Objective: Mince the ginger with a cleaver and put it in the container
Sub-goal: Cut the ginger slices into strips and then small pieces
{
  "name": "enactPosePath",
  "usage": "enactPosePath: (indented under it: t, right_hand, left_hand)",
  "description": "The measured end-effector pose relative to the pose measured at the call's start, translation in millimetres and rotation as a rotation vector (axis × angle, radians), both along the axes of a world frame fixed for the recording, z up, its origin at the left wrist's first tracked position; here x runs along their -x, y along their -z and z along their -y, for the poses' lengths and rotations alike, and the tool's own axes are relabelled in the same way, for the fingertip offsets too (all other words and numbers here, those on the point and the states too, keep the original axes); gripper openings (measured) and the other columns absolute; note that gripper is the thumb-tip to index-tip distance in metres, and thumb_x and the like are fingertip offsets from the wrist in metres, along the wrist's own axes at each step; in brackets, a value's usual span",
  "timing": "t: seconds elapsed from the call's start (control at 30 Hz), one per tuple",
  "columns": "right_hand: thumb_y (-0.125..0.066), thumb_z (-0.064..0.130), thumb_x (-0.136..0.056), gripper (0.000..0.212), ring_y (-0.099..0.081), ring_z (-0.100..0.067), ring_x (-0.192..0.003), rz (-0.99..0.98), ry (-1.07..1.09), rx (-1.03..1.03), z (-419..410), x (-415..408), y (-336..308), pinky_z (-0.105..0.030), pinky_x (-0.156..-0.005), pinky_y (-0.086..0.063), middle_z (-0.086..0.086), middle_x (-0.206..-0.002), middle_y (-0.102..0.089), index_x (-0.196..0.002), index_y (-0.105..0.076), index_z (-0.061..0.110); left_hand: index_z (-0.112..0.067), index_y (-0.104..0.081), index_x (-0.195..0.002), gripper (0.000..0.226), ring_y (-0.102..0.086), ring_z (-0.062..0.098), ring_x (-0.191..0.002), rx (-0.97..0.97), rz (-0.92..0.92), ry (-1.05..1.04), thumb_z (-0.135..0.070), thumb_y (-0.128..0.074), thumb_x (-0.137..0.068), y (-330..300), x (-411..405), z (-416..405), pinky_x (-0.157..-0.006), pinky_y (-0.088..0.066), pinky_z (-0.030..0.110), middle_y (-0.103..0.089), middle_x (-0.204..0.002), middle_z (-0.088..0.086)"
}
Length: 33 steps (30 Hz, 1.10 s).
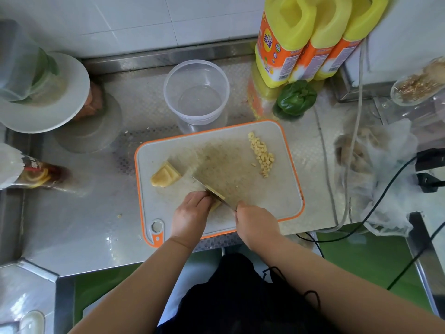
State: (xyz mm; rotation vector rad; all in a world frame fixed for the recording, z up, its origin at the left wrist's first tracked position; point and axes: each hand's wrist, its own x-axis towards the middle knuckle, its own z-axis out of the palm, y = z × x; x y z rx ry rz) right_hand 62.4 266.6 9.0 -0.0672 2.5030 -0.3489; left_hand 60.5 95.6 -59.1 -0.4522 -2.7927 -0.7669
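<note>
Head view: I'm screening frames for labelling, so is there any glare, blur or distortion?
Head view: wide-angle bending leans the yellow bottles; soft glare on the steel counter; the cleaver and ginger pile stay fairly sharp; edges soften.

Pale grey cutting board edged in orange; pale yellow ginger dice; clear container; dark green pepper; yellow bottles, orange-labelled; steel counter, seemingly checker-embossed.

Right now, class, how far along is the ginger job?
Done: a diced pile lies on the cutting board. In hand: the right hand grips the cleaver, the left hand steadying ginger. Left: a ginger chunk uncut; the container looks nearly empty.
</note>
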Motion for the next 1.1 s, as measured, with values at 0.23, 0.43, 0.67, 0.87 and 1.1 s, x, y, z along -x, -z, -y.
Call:
enactPosePath:
  t: [0.23, 0.43, 0.67, 0.87, 1.1]
  right_hand:
    - [-0.038, 0.035, -0.101, 0.025, -0.061, -0.028, -0.086, 0.063, 0.078, 0.155, -20, 9, -1, -0.031, -0.064, -0.039, -0.007, -0.083, -0.06, -0.089, -0.047, 0.015]
    - [-0.037, 0.026, -0.101, 0.019, -0.062, -0.032, -0.077, -0.077, -0.019, 0.085, -15, -12, -14, -0.033, -0.056, -0.037, -0.008, -0.082, -0.064, -0.098, -0.05, 0.012]
    - [-0.043, 0.006, -0.094, 0.011, -0.064, -0.028, -0.08, -0.049, -0.073, -0.037, -1, -16, -23, -0.03, -0.056, -0.034, -0.006, -0.082, -0.06, -0.1, -0.049, 0.012]
    - [-0.045, 0.008, -0.094, 0.01, -0.065, -0.032, -0.086, 0.018, 0.002, -0.009, 5, -11, -7, -0.032, -0.061, -0.039, -0.009, -0.093, -0.066, -0.102, -0.051, 0.01]
    - [-0.038, 0.032, -0.101, 0.029, -0.061, -0.03, -0.092, 0.061, 0.064, 0.133, -13, 1, -3, -0.034, -0.069, -0.042, -0.012, -0.096, -0.065, -0.102, -0.055, 0.009]
  left_hand:
    - [-0.007, -0.068, -0.084, 0.006, -0.06, 0.026, -0.086, 0.027, -0.048, 0.009, -0.001, -0.068, -0.083, 7, -5, 5, -0.069, -0.054, 0.036, -0.065, -0.088, 0.006]
    - [-0.006, -0.07, -0.084, 0.001, -0.062, 0.027, -0.081, -0.01, -0.035, -0.014, -0.006, -0.069, -0.083, 7, -5, 5, -0.062, -0.055, 0.039, -0.066, -0.092, 0.006]
    - [-0.008, -0.072, -0.086, 0.007, -0.063, 0.024, -0.085, -0.035, -0.011, -0.041, -0.013, -0.067, -0.086, 5, -5, 3, -0.061, -0.056, 0.037, -0.067, -0.092, 0.003]
    - [-0.009, -0.073, -0.087, 0.005, -0.063, 0.023, -0.085, -0.034, -0.016, -0.02, -0.01, -0.069, -0.085, 2, -5, 3, -0.064, -0.056, 0.034, -0.068, -0.092, 0.002]
    - [-0.006, -0.069, -0.084, 0.004, -0.059, 0.023, -0.083, 0.022, -0.01, 0.02, -0.007, -0.066, -0.086, 2, -9, 10, -0.06, -0.055, 0.035, -0.065, -0.089, 0.005]
